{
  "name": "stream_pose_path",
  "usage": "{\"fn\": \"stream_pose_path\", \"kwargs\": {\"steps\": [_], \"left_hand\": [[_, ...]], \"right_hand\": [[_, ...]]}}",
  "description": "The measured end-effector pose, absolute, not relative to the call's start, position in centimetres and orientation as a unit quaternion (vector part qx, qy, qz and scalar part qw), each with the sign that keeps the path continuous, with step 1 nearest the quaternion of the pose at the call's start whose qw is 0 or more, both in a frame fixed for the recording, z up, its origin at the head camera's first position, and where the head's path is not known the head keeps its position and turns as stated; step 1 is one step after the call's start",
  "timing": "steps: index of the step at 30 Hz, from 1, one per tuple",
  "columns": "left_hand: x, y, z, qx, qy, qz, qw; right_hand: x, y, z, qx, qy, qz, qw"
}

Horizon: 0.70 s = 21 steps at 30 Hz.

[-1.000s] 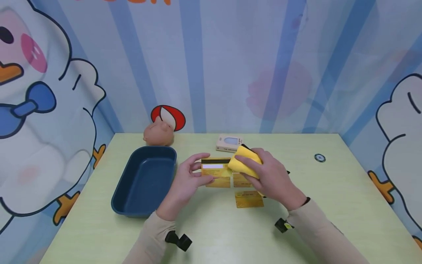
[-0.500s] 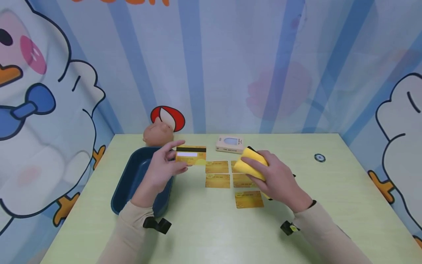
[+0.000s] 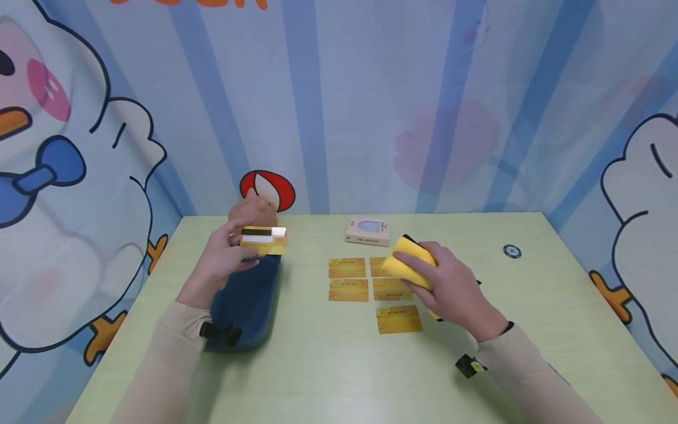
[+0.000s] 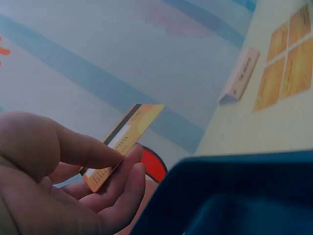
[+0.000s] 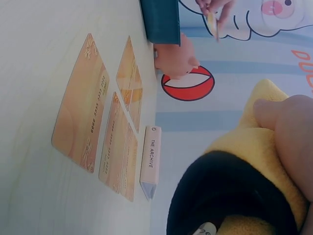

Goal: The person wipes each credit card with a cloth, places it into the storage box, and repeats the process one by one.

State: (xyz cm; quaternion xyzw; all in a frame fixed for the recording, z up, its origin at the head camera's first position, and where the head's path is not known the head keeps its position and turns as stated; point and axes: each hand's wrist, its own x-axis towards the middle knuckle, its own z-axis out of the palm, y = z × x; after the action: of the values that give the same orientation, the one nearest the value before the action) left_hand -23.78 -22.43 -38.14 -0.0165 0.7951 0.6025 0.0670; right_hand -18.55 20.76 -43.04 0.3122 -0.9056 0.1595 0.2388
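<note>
My left hand [image 3: 217,259] pinches a gold bank card [image 3: 263,241] between thumb and fingers, above the far part of the dark blue tray [image 3: 249,318]. The card's black stripe shows; in the left wrist view it stands tilted. A bunched yellow cloth with black edging [image 3: 409,263] is gripped in my right hand [image 3: 458,291], over the table. Several gold cards [image 3: 399,320] lie face up in rows to its left and below. The cloth partly covers two of them in the head view. Embossed numbers show on the nearest card [image 5: 83,105] in the right wrist view.
A small pale box [image 3: 368,231] lies behind the cards. At the back left, behind the tray, stands a pink piggy bank [image 3: 253,210]. A round poker chip [image 3: 512,251] lies to the right. A printed curtain [image 3: 360,118] rises along the table's back edge.
Carrying the card, my left hand has moved left from beside the cloth to above the tray. My right hand has drifted slightly right and down with the cloth, uncovering more cards.
</note>
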Motion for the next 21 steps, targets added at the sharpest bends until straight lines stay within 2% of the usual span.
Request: {"fn": "stream_pose_path", "kwargs": {"steps": [5,10,16,21], "left_hand": [[-24.3,-23.1,-39.2,-0.048,0.799,0.594,0.08],[-24.6,-23.4,-40.6,-0.064,0.787,0.602,0.12],[-24.7,-22.3,-41.5,-0.064,0.771,0.613,0.163],[-24.8,-21.5,-41.9,-0.065,0.754,0.631,0.172]], "right_hand": [[-18.6,21.0,-43.1,0.312,-0.907,0.157,0.237],[-18.5,21.0,-43.1,0.312,-0.907,0.156,0.237],[-18.6,20.9,-43.1,0.316,-0.904,0.16,0.238],[-18.6,20.9,-43.3,0.317,-0.903,0.16,0.241]]}}
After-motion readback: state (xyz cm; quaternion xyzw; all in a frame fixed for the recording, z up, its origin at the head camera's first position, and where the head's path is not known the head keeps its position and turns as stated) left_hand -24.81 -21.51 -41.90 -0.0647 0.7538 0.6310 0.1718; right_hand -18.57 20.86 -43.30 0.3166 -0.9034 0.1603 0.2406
